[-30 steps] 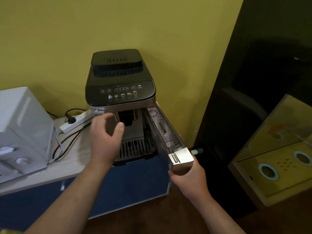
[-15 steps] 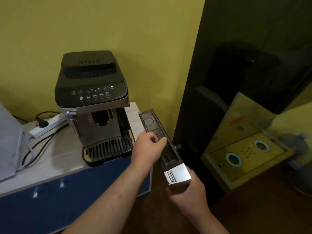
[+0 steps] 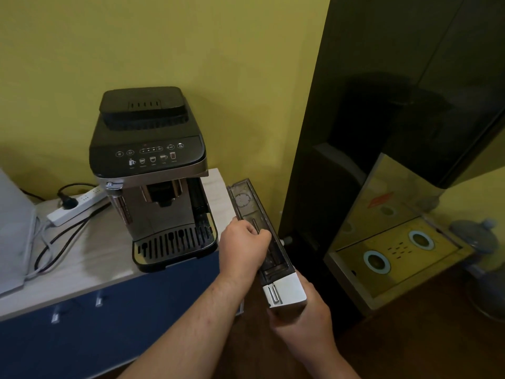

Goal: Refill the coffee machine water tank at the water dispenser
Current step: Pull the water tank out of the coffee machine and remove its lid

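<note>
The coffee machine [image 3: 153,184] stood on the desk [image 3: 82,258], left of both hands. The left hand [image 3: 241,248] gripped the water tank [image 3: 262,236] mid-length; the right hand [image 3: 303,321] grasped its near end, long axis running away from the fingers.

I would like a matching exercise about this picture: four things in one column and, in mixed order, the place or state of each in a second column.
Things:
1. water tank
2. power strip
3. coffee machine
4. left hand

Places or states:
A. white, lying on the counter with a black plug in it
B. grips the tank near its middle
C. held in both hands, out of the machine
D. stands on the counter by the yellow wall

Pairs: 1-C, 2-A, 3-D, 4-B
</note>
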`<state>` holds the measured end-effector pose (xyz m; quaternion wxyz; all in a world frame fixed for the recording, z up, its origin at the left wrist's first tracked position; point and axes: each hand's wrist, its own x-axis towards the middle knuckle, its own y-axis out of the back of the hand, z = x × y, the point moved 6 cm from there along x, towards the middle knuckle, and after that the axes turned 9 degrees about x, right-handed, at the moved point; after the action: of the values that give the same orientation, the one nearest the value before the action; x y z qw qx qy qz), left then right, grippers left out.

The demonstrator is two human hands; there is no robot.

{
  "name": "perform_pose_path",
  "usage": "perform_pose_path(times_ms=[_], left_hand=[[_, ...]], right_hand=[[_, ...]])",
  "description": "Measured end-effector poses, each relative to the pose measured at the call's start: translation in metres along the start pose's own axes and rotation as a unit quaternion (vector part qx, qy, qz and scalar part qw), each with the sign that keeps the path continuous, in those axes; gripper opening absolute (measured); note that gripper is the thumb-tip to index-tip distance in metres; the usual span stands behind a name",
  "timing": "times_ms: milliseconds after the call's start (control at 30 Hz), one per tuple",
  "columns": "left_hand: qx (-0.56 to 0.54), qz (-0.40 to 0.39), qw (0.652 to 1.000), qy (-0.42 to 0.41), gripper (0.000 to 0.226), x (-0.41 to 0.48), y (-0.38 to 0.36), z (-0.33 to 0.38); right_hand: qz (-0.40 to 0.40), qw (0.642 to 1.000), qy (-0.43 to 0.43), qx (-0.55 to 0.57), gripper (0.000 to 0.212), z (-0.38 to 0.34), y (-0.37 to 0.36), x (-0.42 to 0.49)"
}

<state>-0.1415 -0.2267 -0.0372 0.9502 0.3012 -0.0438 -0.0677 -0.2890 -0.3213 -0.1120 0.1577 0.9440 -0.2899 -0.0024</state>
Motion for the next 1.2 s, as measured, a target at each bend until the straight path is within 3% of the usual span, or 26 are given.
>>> perform_pose_path(times_ms=[400,600,867,1200], left_hand=[[-0.061,0.026,0.998,-0.009,0.017,0.018,0.02,0.007],[-0.108,-0.003,0.993,0.057,0.013,0.041,0.017,-0.01],[-0.003,0.008,0.997,0.076,0.073,0.09,-0.007,-0.042],[0.089,-0.009,0.994,0.066,0.07,0.164,-0.07,-0.075]], right_hand=[[0.017,0.998,-0.057,0.022,0.092,0.007,0.006,0.019],[0.035,0.998,-0.053,0.029,0.075,-0.001,0.02,0.051],[0.03,0.998,-0.051,0.037,0.071,0.002,0.022,0.11],[0.051,0.997,-0.059,0.012,0.067,0.029,-0.002,0.202]])
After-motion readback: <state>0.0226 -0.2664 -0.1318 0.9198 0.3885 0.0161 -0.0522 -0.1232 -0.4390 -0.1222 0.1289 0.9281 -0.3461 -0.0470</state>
